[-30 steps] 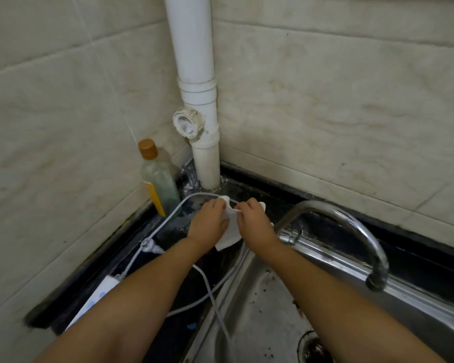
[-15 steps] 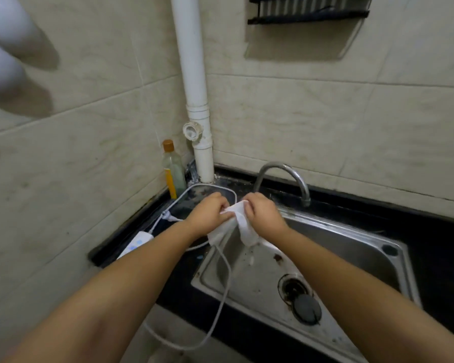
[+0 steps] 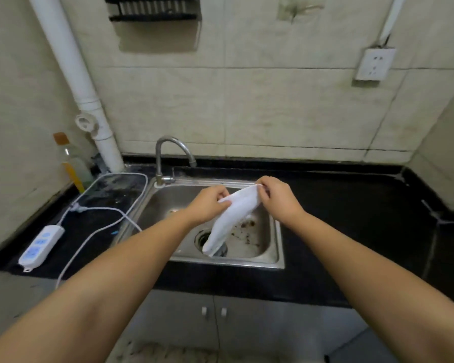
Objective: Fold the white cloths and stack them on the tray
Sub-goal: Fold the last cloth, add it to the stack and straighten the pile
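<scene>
Home kitchen; steel sink point(image 3: 275, 247), faucet point(image 3: 168, 150)

head view, looking down and forward, sink point(image 3: 270, 260) near

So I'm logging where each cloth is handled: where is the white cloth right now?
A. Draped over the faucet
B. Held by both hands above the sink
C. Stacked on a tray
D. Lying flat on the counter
B: the left hand and right hand pinch the white cloth, which hangs over the sink.

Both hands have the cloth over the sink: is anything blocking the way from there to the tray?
Cannot judge: no tray shows in this view. The left hand and right hand pinch the white cloth, which hangs above the sink, its lower end near the drain.
</scene>
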Demonstrator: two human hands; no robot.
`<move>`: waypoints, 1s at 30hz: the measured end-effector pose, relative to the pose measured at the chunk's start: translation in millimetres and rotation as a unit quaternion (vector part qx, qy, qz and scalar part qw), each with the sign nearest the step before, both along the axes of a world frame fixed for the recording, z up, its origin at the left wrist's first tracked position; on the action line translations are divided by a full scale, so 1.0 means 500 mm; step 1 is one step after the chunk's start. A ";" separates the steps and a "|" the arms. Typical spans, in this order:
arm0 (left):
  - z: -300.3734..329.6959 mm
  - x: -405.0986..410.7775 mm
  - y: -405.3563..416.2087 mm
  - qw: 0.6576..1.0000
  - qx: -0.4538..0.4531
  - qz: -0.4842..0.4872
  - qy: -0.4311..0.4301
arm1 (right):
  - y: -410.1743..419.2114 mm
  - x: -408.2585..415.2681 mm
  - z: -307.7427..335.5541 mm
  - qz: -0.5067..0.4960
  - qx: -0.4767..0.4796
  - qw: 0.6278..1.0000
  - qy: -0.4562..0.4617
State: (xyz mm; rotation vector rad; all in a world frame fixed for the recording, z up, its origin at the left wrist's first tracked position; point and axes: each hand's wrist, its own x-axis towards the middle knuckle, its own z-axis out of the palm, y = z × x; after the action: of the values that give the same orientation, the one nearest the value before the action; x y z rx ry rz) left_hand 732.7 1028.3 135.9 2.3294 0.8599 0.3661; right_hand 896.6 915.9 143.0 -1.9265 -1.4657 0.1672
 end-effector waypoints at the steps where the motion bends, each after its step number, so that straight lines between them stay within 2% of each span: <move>1: 0.001 0.039 -0.013 1.000 -0.003 -0.016 0.011 | -0.032 0.042 0.001 -0.022 0.002 1.000 0.009; 4: 0.004 0.167 -0.051 0.998 -0.017 -0.047 0.035 | -0.122 0.172 0.001 -0.078 0.001 0.997 0.021; 8: 0.004 0.336 -0.103 0.998 -0.016 -0.040 0.039 | -0.215 0.355 0.000 -0.131 -0.015 0.991 0.037; 15: -0.012 0.569 -0.157 0.998 -0.036 0.038 -0.025 | -0.297 0.597 -0.014 -0.225 0.024 0.972 0.068; 19: -0.027 0.626 -0.175 0.974 -0.180 0.056 -0.125 | -0.335 0.660 -0.035 -0.279 0.053 0.952 0.112; 22: -0.061 0.644 -0.180 0.939 -0.305 0.056 -0.146 | -0.368 0.685 -0.070 -0.294 0.045 0.940 0.168; 26: -0.138 0.636 -0.196 0.887 -0.457 0.008 -0.067 | -0.422 0.697 -0.145 -0.288 -0.018 0.929 0.232; 30: -0.226 0.607 -0.223 0.872 -0.489 -0.010 0.021 | -0.492 0.677 -0.240 -0.270 -0.120 0.898 0.326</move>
State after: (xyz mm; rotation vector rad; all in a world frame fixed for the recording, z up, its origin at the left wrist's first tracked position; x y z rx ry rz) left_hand 1036.0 916.6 22.8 1.3898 0.7800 -0.1329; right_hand 1235.4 669.9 22.9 -2.1018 -0.4631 0.6838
